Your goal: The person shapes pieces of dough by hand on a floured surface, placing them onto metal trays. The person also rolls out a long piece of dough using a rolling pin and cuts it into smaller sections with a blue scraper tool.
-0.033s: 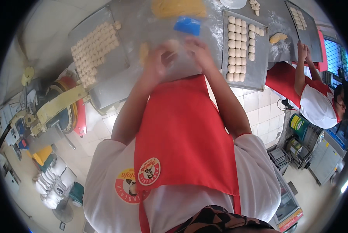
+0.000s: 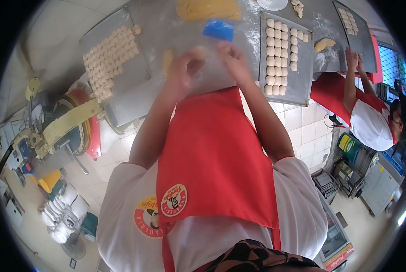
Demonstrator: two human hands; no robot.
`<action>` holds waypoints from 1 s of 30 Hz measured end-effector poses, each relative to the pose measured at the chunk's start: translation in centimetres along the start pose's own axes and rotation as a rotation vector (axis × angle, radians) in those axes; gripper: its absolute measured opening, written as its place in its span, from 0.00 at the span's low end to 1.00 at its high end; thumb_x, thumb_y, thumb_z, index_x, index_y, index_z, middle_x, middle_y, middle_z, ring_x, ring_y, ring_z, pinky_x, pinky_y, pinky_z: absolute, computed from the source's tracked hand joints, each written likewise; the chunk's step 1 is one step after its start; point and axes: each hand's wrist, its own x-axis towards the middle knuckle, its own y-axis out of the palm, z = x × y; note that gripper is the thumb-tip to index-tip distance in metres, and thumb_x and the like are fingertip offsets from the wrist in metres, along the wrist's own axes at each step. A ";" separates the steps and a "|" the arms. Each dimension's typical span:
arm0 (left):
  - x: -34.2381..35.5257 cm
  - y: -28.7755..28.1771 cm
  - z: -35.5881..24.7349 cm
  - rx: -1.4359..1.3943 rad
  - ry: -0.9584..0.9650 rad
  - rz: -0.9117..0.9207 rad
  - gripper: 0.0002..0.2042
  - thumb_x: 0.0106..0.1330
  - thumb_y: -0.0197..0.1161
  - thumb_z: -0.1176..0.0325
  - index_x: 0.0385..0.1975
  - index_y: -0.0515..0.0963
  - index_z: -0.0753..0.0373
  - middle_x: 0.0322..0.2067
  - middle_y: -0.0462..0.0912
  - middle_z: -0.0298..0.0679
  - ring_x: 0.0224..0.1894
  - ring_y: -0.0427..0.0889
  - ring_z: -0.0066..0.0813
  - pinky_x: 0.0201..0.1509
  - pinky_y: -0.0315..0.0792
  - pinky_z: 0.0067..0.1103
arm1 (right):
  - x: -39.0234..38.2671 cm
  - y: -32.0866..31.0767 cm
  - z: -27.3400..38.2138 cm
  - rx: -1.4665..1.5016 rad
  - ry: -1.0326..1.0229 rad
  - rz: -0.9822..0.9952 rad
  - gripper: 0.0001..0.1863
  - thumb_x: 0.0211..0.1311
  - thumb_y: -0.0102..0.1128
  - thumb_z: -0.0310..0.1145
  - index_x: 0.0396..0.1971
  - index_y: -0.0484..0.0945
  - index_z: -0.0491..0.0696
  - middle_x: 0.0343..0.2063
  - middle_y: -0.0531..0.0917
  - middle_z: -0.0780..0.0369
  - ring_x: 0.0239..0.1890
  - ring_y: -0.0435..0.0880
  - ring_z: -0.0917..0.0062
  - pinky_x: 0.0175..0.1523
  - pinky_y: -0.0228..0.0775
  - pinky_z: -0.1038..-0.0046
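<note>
My left hand (image 2: 184, 69) is over the metal worktable (image 2: 157, 27), blurred by motion, with its fingers curled round a pale piece of dough (image 2: 198, 52). To its right, my right hand (image 2: 233, 61) has its fingertips pinched together; what they may hold is too smeared to make out. The two hands are apart. A strip of yellowish dough (image 2: 167, 61) lies on the table against the left side of my left hand. Beyond my fingers rests a blue dough scraper (image 2: 219, 30), and behind that a flat slab of yellow dough (image 2: 208, 10).
On the left, a tray (image 2: 137, 63) carries many dough balls (image 2: 110, 61). Another tray (image 2: 298, 86) at right holds dough balls (image 2: 277, 54) in rows. A co-worker (image 2: 371, 113) stands farther right, hands at the table. Machinery (image 2: 71, 120) stands at lower left.
The fingertips of my right hand have drawn closer together. My left hand has shifted slightly, with the pale dough at its fingers. The trays and scraper have stayed put.
</note>
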 end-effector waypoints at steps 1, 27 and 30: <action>0.3 -0.3 -0.2 0.004 -0.007 0.008 0.13 0.77 0.59 0.64 0.54 0.77 0.64 0.48 0.85 0.41 0.48 0.86 0.34 0.56 0.83 0.29 | -0.4 -0.2 0.0 -0.132 -0.166 -0.001 0.17 0.65 0.67 0.29 0.53 0.79 0.42 0.49 0.84 0.56 0.53 0.83 0.72 0.56 0.75 0.70; 1.2 3.2 -1.1 0.846 0.288 0.054 0.13 0.71 0.66 0.71 0.53 0.81 0.68 0.45 0.85 0.42 0.44 0.87 0.26 0.43 0.86 0.21 | 0.4 0.5 2.4 -0.425 -0.160 0.013 0.16 0.65 0.73 0.31 0.48 0.85 0.39 0.36 0.84 0.62 0.37 0.85 0.81 0.38 0.78 0.78; 0.9 3.7 -1.7 0.657 0.160 -0.067 0.14 0.71 0.67 0.71 0.53 0.82 0.68 0.43 0.86 0.42 0.45 0.87 0.26 0.43 0.86 0.21 | -0.6 1.3 2.9 -0.251 -0.120 0.056 0.14 0.65 0.71 0.28 0.48 0.84 0.39 0.36 0.83 0.62 0.36 0.86 0.79 0.37 0.80 0.78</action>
